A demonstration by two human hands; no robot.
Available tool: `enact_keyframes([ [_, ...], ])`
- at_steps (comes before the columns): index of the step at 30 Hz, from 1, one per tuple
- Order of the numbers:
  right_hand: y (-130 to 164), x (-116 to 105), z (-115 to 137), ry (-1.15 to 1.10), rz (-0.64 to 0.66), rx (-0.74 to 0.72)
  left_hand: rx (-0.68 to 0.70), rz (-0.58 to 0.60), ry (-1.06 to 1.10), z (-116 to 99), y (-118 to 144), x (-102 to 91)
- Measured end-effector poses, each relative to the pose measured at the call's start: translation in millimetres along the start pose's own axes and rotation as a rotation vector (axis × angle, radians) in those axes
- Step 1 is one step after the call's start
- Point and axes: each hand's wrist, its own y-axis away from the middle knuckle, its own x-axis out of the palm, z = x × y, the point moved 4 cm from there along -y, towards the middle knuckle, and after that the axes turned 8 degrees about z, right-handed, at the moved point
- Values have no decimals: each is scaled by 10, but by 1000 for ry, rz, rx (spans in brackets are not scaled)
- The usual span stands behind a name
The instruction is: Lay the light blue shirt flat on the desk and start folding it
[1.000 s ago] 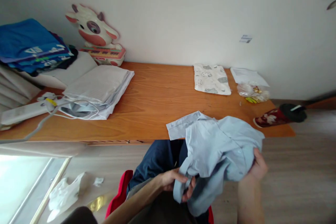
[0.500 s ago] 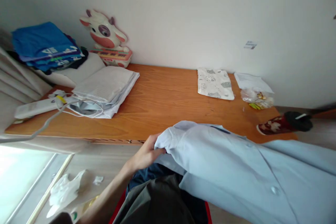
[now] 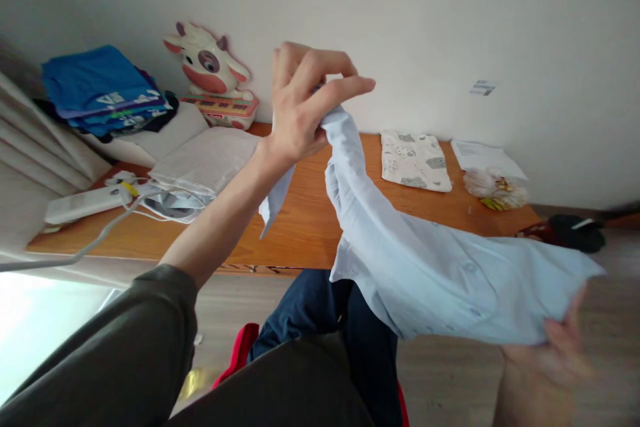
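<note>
My left hand [image 3: 305,103] is raised in front of the wall and pinches one end of a light blue button shirt [image 3: 425,260]. The shirt stretches down and to the right, over my lap, to my right hand [image 3: 560,340], which grips its other end at the lower right. That hand is blurred. The shirt hangs in the air above the near edge of the wooden table [image 3: 300,213], without touching it.
On the table lie a stack of folded white cloth [image 3: 205,160], a white power strip with cable [image 3: 85,203], a patterned folded cloth [image 3: 415,160], papers and a plastic bag [image 3: 493,187]. Blue folded clothes [image 3: 100,87] and a cow toy [image 3: 210,77] sit at the back left. A red bottle [image 3: 565,230] lies at the right end.
My left hand has risen from lap height to well above the table, lifting the shirt's end. The bunched shirt has been pulled out long between both hands, with my right hand moved to the right.
</note>
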Motion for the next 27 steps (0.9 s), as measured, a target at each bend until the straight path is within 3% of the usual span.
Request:
enact_keyframes([
  [3, -132, 260, -217, -121, 7, -9, -80, 296, 40, 219, 82, 475],
  [5, -207, 434, -390, -197, 102, 29, -228, 391, 121, 321, 417, 768],
  [7, -243, 522, -584, -269, 172, 92, -292, 462, 261, 281, 881, 986],
  [11, -270, 478, -999, -356, 210, 280, -361, 560, 590, -12, 1782, 1150],
  [13, -303, 440, -1154, -376, 177, 326, -443, 574, 560, -73, 2107, 1164],
  [16, -384, 455, -1284, -366, 104, 333, -546, 568, 369, 41, 2425, 1212],
  [20, -495, 588, -1315, -308, 102, 365, -611, 556, 213, 494, 2538, 1343],
  [24, -498, 628, -1235, -308, -5, 357, -727, 504, 136, 1060, 2317, 1380],
  [27, -334, 639, -1122, -412, -77, 219, -747, 395, 144, 1115, 2115, 1329],
])
